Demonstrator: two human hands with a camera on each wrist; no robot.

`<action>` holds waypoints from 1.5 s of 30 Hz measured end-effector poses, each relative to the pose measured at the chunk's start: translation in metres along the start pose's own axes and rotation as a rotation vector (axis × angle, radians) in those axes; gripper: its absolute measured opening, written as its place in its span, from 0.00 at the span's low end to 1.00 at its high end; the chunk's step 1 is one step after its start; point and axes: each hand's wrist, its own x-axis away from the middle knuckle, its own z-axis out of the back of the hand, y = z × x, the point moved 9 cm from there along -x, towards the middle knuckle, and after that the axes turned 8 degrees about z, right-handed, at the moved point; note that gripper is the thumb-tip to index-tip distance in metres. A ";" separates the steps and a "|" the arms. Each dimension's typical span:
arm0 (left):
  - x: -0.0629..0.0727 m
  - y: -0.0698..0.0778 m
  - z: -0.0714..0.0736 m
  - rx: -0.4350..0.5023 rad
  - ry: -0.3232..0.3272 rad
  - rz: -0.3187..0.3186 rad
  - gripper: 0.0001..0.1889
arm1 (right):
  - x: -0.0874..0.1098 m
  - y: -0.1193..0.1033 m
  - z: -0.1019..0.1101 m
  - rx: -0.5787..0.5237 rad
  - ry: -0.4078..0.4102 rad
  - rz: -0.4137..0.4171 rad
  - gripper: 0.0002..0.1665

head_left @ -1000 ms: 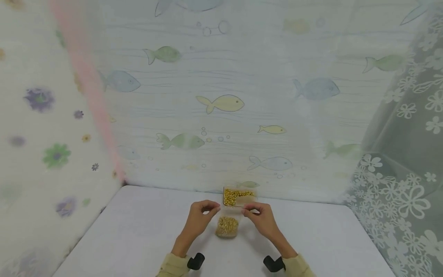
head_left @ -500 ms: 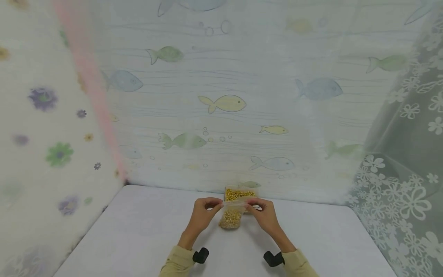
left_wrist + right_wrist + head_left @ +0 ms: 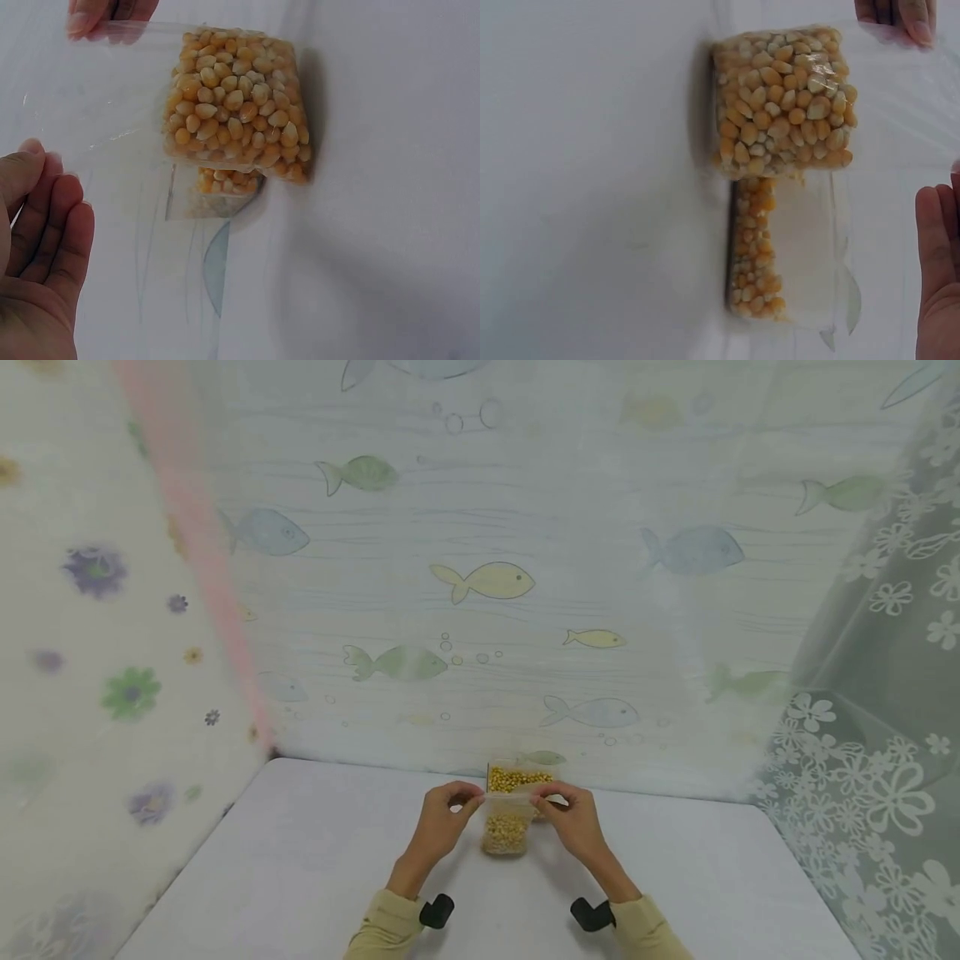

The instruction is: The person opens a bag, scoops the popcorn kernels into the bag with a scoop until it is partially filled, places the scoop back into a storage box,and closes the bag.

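Observation:
A clear plastic bag (image 3: 506, 833) of yellow corn kernels hangs or stands upright at the middle of the table; whether its bottom touches the table I cannot tell. My left hand (image 3: 444, 817) pinches one top corner between thumb and fingertips. At the opposite top corner, my right hand (image 3: 570, 820) pinches the film the same way. The upper part of the bag is stretched flat between both hands, with the kernels packed in the lower half, as the left wrist view shows the bag (image 3: 236, 101). Whether its mouth is sealed cannot be seen.
Right behind the bag, a clear box (image 3: 810, 247) of corn kernels stands near the table's back edge, partly hidden by the bag and my right hand. A pale panel covers part of its front. A fish-printed curtain (image 3: 480, 610) rises behind the white table (image 3: 315, 843).
The bag has moved away from me and slightly right, now more upright before the box. Both hands have shifted a little farther forward with it, pinching its top edge taut.

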 end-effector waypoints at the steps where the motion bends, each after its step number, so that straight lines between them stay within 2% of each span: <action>1: 0.000 -0.001 -0.001 -0.007 0.000 0.007 0.04 | 0.000 0.000 0.000 -0.001 0.000 0.001 0.06; 5: 0.000 -0.005 -0.003 -0.036 -0.003 0.017 0.04 | 0.003 0.002 0.001 0.021 0.013 -0.027 0.05; 10: 0.001 -0.001 -0.003 -0.057 -0.006 -0.004 0.03 | 0.005 0.005 0.002 0.047 0.034 -0.064 0.04; 14: 0.002 0.004 -0.001 -0.075 -0.010 -0.016 0.03 | 0.005 0.000 0.002 0.057 0.041 -0.060 0.04; 21: 0.002 0.003 -0.002 -0.074 -0.014 -0.023 0.03 | 0.006 0.007 0.001 0.054 0.044 -0.064 0.04; 25: 0.001 -0.002 -0.003 -0.016 -0.029 -0.007 0.04 | 0.006 0.008 0.000 0.032 0.044 -0.055 0.05; 31: 0.001 -0.017 -0.006 0.122 -0.069 0.074 0.05 | 0.007 0.011 -0.003 -0.012 0.039 -0.081 0.05; 38: 0.003 -0.018 -0.011 0.194 -0.072 0.088 0.07 | 0.007 0.008 -0.010 -0.066 0.029 -0.068 0.08; 41: 0.003 -0.015 -0.013 0.160 -0.054 0.094 0.06 | 0.007 0.007 -0.010 -0.054 0.044 -0.065 0.07; 45: 0.003 -0.012 -0.016 0.053 -0.012 0.079 0.05 | 0.008 0.007 -0.009 -0.021 0.067 -0.087 0.05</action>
